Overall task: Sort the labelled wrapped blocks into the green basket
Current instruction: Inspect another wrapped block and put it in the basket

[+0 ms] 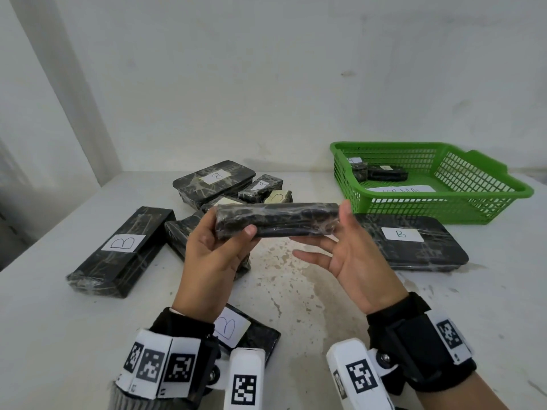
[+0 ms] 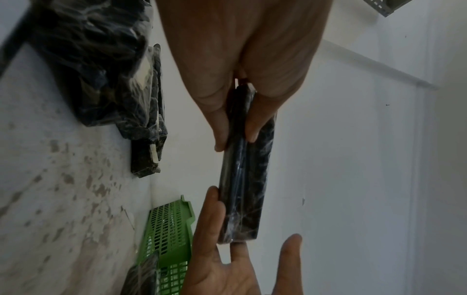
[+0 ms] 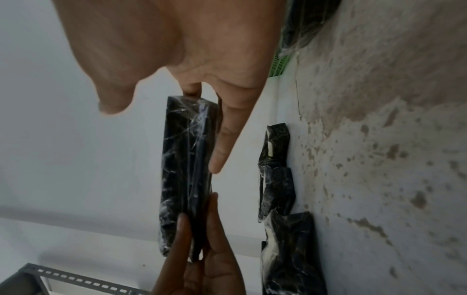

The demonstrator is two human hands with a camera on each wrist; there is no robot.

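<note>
A white, brown-stained stone bench (image 1: 299,294) meets a plain white wall (image 1: 266,84); a grey perforated metal bracket (image 3: 76,277) stands away from the bench.

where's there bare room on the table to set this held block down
Bare stained tabletop lies below the hands, between the long black wrapped B block at left and the flat black wrapped B block at right. The green plastic basket has free floor at its right. The pile behind is crowded.

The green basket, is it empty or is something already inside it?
Not empty. The green basket holds two small wrapped blocks at its far left corner and a white paper on its floor.
</note>
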